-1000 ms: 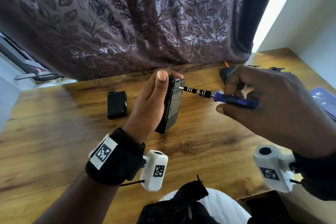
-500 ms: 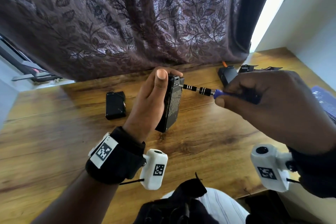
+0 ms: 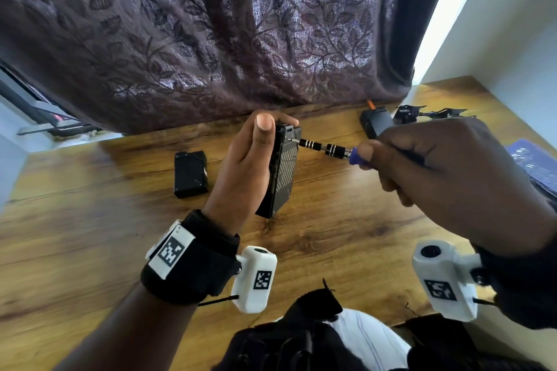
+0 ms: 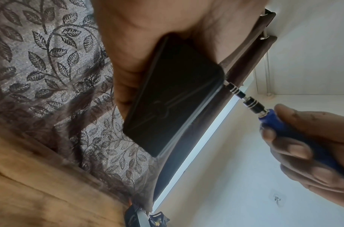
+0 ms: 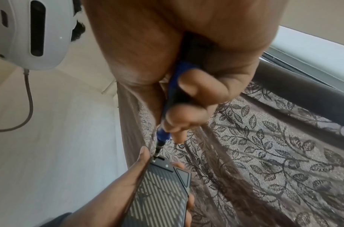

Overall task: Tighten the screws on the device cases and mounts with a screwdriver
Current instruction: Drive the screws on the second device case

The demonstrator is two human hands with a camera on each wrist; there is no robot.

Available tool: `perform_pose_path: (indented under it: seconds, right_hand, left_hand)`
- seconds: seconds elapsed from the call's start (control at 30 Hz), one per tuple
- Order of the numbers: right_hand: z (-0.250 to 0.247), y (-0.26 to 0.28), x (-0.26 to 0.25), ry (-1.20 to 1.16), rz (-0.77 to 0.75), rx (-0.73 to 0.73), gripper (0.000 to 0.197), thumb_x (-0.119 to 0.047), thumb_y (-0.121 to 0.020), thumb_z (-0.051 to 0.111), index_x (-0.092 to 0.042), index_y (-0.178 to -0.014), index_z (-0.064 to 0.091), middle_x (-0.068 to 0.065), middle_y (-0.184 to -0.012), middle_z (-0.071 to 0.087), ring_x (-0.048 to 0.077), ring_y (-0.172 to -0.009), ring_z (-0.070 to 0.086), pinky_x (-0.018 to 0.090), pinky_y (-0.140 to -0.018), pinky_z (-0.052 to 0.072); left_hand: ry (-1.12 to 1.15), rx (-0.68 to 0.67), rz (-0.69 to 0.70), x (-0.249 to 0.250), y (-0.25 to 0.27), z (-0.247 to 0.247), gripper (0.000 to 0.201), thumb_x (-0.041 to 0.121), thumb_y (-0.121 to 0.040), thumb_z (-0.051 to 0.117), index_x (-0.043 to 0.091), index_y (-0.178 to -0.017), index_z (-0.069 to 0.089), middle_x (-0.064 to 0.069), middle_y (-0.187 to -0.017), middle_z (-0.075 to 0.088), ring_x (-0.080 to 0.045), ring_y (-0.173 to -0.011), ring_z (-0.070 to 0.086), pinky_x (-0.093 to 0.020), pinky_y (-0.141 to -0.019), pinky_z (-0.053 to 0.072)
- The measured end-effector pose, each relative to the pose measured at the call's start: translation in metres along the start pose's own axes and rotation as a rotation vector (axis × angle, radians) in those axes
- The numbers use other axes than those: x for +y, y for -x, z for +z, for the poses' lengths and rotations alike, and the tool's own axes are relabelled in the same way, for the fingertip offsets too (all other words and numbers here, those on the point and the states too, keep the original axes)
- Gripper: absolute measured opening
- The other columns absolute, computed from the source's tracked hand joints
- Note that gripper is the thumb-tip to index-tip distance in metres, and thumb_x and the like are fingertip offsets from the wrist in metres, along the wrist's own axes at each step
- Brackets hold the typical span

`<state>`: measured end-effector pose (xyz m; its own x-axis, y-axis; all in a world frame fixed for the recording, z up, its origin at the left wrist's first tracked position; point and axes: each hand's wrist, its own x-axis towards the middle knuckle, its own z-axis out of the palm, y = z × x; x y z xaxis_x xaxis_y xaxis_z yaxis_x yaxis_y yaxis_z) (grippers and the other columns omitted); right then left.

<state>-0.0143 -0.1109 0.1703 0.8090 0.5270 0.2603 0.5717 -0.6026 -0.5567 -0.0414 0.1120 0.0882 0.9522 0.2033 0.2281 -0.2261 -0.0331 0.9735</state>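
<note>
A wide wooden table [image 3: 90,235] runs back to a leaf-patterned curtain [image 3: 211,24], and above its middle the left hand [image 3: 244,172] holds a black device case [image 3: 283,172] on edge, thumb along one face and fingers curled round the far side, so the ribbed face turns toward the right hand [image 3: 452,178]. That hand is wrapped closed round the blue handle of a screwdriver [image 3: 334,150], whose banded metal shaft lies nearly level with its tip seated at the case's upper corner. The case looks rigid and light, smooth enough to twist in the palm under torque, so a firm grip across both broad faces near the driven corner seems the right hold; the screw is small and its head probably strips easily if the tip tilts. A second black case [image 3: 190,173] lies flat to the left, well apart, and another dark unit [image 3: 375,123] with black mounts [image 3: 422,113] sits at the back right by the curtain hem. The near table edge is close to the body, and the open wood lies between the hands and to the left.
</note>
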Motion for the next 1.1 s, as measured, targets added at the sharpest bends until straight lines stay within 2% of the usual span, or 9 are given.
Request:
perform_pose_path:
  seconds: [0.07, 0.17, 0.3, 0.4, 0.6, 0.73, 0.83, 1.0, 1.1]
  right_hand:
    - [-0.0003, -0.0016, 0.0004, 0.019, 0.002, -0.004, 0.03, -0.053, -0.086, 0.067, -0.028, -0.069, 0.065, -0.013, -0.058, 0.06, 0.004, -0.059, 0.06, 0.016, -0.056, 0.043]
    - [-0.0017, -0.0029, -0.0015, 0.036, 0.008, -0.03, 0.035, -0.053, -0.068, 0.08, -0.034, -0.088, 0.06, -0.017, -0.08, 0.062, -0.003, -0.07, 0.061, 0.013, -0.063, 0.042]
    - [-0.0037, -0.0013, -0.0017, 0.016, 0.0, 0.031, 0.02, -0.047, -0.076, 0.078, -0.031, -0.075, 0.066, -0.016, -0.069, 0.065, -0.002, -0.066, 0.063, 0.012, -0.062, 0.044]
    - [-0.004, -0.0022, -0.0014, 0.039, 0.0, 0.018, 0.036, -0.05, -0.09, 0.064, -0.028, -0.062, 0.065, -0.012, -0.052, 0.062, 0.002, -0.052, 0.062, 0.017, -0.06, 0.046]
    - [-0.0055, -0.0043, -0.0014, 0.096, -0.033, -0.07, 0.037, -0.051, -0.067, 0.083, -0.033, -0.088, 0.058, -0.019, -0.078, 0.061, -0.001, -0.074, 0.059, 0.012, -0.065, 0.041]
    - [-0.003, -0.0026, -0.0018, 0.026, -0.015, 0.004, 0.015, -0.04, -0.078, 0.078, -0.031, -0.078, 0.067, -0.018, -0.069, 0.066, 0.004, -0.07, 0.064, 0.014, -0.062, 0.044]
    - [-0.0013, -0.0032, -0.0009, 0.033, -0.016, -0.001, 0.035, -0.046, -0.093, 0.062, -0.029, -0.063, 0.064, -0.012, -0.053, 0.063, 0.005, -0.053, 0.063, 0.023, -0.057, 0.047]
    - [-0.0019, -0.0053, -0.0047, 0.135, -0.026, -0.066, 0.033, -0.06, -0.07, 0.076, -0.033, -0.084, 0.063, -0.023, -0.074, 0.06, -0.009, -0.075, 0.057, 0.007, -0.067, 0.039]
    - [0.0007, -0.0053, -0.0005, 0.152, -0.051, -0.04, 0.026, -0.05, -0.074, 0.076, -0.027, -0.081, 0.065, -0.022, -0.076, 0.057, -0.011, -0.076, 0.054, 0.006, -0.066, 0.036]
  left_hand:
    - [-0.006, -0.001, -0.001, 0.0007, -0.0008, 0.0004, 0.063, 0.051, -0.1, 0.03, 0.0, -0.119, 0.062, -0.014, -0.092, 0.062, -0.014, -0.075, 0.061, -0.025, -0.063, 0.051]
    - [0.0, 0.006, 0.004, 0.0011, -0.0008, 0.0, 0.062, 0.051, -0.099, 0.03, 0.001, -0.118, 0.062, -0.014, -0.092, 0.062, -0.013, -0.075, 0.06, -0.024, -0.063, 0.05]
    - [-0.001, -0.01, 0.007, -0.0001, -0.0002, 0.0008, 0.061, 0.056, -0.099, 0.033, 0.006, -0.115, 0.063, -0.012, -0.088, 0.061, -0.014, -0.072, 0.059, -0.026, -0.062, 0.05]
    - [-0.014, -0.009, 0.01, -0.0016, -0.0004, 0.0011, 0.06, 0.059, -0.098, 0.034, 0.01, -0.114, 0.064, -0.011, -0.089, 0.062, -0.014, -0.073, 0.059, -0.028, -0.062, 0.05]
    - [-0.007, -0.005, -0.007, -0.002, -0.0003, 0.0003, 0.061, 0.061, -0.098, 0.034, 0.01, -0.114, 0.064, -0.011, -0.089, 0.063, -0.015, -0.074, 0.06, -0.03, -0.063, 0.05]
    - [-0.002, 0.015, -0.025, -0.0033, -0.0003, 0.0008, 0.062, 0.06, -0.105, 0.034, 0.006, -0.114, 0.064, -0.013, -0.088, 0.062, -0.016, -0.072, 0.058, -0.03, -0.062, 0.049]
    - [-0.017, 0.014, -0.023, -0.0024, -0.0002, 0.0001, 0.058, 0.056, -0.104, 0.032, 0.009, -0.114, 0.065, -0.011, -0.089, 0.063, -0.015, -0.073, 0.06, -0.028, -0.062, 0.05]
    - [-0.015, 0.031, -0.027, -0.0028, -0.0014, -0.0009, 0.053, 0.049, -0.107, 0.03, 0.009, -0.114, 0.065, -0.008, -0.085, 0.063, -0.013, -0.07, 0.061, -0.028, -0.062, 0.05]
    - [-0.019, 0.031, -0.018, -0.0013, -0.0014, -0.0009, 0.053, 0.048, -0.106, 0.031, 0.008, -0.114, 0.065, -0.008, -0.084, 0.062, -0.013, -0.07, 0.061, -0.027, -0.061, 0.05]
